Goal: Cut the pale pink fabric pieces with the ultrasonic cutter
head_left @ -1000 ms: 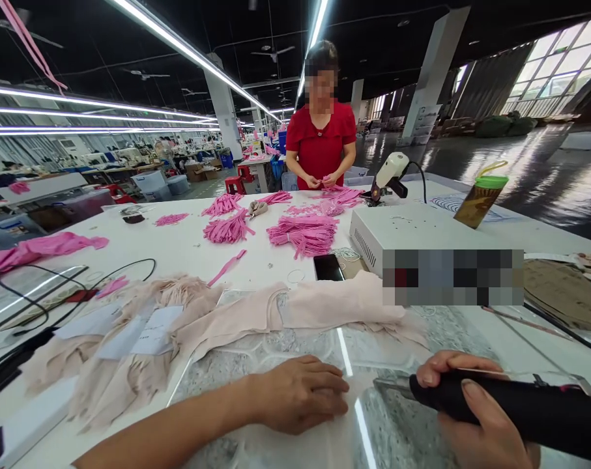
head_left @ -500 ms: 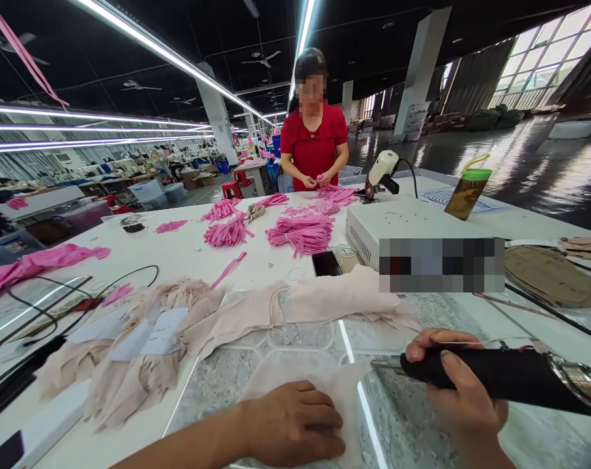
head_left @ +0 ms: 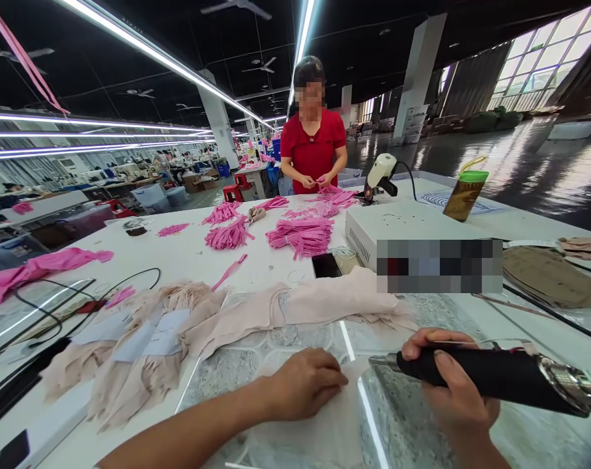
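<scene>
My left hand [head_left: 307,384] bears down on a sheer pale pink fabric piece [head_left: 315,436], its fingers bent together near the cloth's right edge. The piece lies on a grey marble-patterned board [head_left: 403,410]. My right hand [head_left: 456,378] is wrapped round a thick black-handled tool [head_left: 485,376] with a narrow metal tip. That tip points left, at the cloth's upper right edge close to my left fingers; whether it touches cannot be made out. Behind both hands lies a row of similar pale fabric pieces [head_left: 334,296].
Bundled pale fabric [head_left: 161,365] with paper slips lies left. A white box-shaped machine [head_left: 397,221], a phone [head_left: 326,265] and a bottle [head_left: 466,195] stand beyond. Pink strip bundles [head_left: 300,234] lie before a person in red [head_left: 313,146], whose hands hold a pink strip.
My left hand has moved up and slightly right over the fabric, its fingers now nearer the tool's tip. The tool has shifted slightly left in my right hand.
</scene>
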